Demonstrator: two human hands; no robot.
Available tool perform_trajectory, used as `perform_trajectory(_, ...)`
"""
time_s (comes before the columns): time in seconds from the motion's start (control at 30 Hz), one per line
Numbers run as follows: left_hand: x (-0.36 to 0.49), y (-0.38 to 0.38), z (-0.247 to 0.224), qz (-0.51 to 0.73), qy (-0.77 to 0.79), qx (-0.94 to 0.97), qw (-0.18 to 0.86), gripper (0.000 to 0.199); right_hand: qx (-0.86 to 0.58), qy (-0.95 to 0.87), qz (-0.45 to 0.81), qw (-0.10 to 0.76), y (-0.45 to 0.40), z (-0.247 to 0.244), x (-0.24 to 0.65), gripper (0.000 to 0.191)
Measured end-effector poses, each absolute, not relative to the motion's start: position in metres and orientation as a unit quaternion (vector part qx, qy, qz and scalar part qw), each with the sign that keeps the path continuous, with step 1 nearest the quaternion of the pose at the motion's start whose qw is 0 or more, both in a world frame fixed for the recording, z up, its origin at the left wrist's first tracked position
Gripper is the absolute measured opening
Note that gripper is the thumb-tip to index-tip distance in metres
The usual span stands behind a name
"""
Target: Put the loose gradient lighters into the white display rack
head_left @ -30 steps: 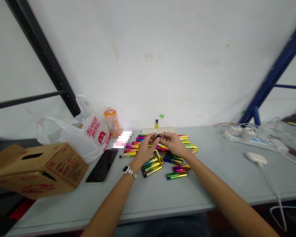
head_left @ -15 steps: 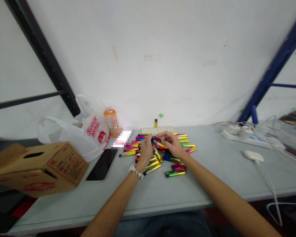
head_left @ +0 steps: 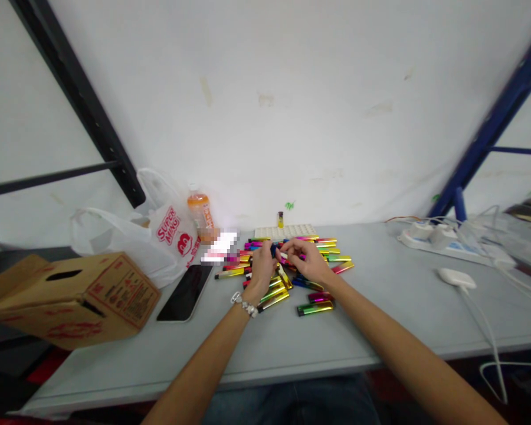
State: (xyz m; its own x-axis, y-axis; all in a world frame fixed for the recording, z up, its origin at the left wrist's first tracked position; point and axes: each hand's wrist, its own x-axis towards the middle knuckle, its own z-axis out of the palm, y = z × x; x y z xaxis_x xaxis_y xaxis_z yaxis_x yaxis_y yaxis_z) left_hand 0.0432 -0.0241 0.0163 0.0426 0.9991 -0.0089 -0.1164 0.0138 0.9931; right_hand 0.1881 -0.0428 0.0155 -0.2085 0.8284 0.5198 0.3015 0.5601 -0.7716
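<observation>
Over a pile of shiny, many-coloured lighters (head_left: 317, 307), my two hands meet near the middle of the table. My left hand (head_left: 262, 270) is closed around a dark blue lighter (head_left: 274, 249), only part of which shows between the fingers. From the other side, the bent fingers of my right hand (head_left: 310, 261) pinch at the same lighter's end; the exact contact is too small to make out. A yellow lighter (head_left: 280, 219) with a dark top stands upright on a pale, studded tray (head_left: 265, 231) behind the pile.
On the left are a cardboard box (head_left: 115, 292), a white plastic bag (head_left: 133, 239), a dark phone (head_left: 188, 293) and an orange drink bottle (head_left: 200, 212). Right lie a power strip (head_left: 458, 249) and a white charger (head_left: 457, 277) with cables. The wall closes off the back.
My hands stay together over the pile, with the fingers shifting slightly around the blue lighter. The whole view has moved a little; the other things lie as before.
</observation>
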Motion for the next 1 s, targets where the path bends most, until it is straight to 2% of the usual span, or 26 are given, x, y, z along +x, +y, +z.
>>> perform_trajectory(0.07,0.043,-0.022,0.017,0.51,0.45,0.469,0.563,0.043,-0.389,-0.73,0.271,0.492,-0.042,0.015,0.188,0.019)
perform_trajectory(0.2,0.04,-0.018,0.025,0.474,0.389,0.475,0.63,0.056,-0.405,-0.722,0.272,0.49,-0.041,0.016,0.189,0.015)
perform_trajectory(0.47,0.039,0.016,0.054,0.408,0.343,0.654,0.537,0.041,-0.444,-0.71,0.248,0.487,-0.03,0.015,0.207,0.016)
perform_trajectory(0.53,0.042,0.034,0.06,0.405,0.348,0.694,0.483,0.035,-0.459,-0.703,0.236,0.489,-0.027,0.015,0.213,0.016)
perform_trajectory(0.7,0.057,0.078,0.072,0.382,0.386,0.813,0.211,0.012,-0.487,-0.682,0.227,0.496,-0.025,0.016,0.225,0.019)
perform_trajectory(0.87,0.072,0.102,0.072,0.312,0.388,0.864,0.073,0.019,-0.488,-0.68,0.23,0.497,-0.024,0.017,0.227,0.02)
perform_trajectory(1.0,0.081,0.112,0.068,0.255,0.401,0.88,0.019,0.021,-0.484,-0.686,0.235,0.49,-0.023,0.016,0.225,0.02)
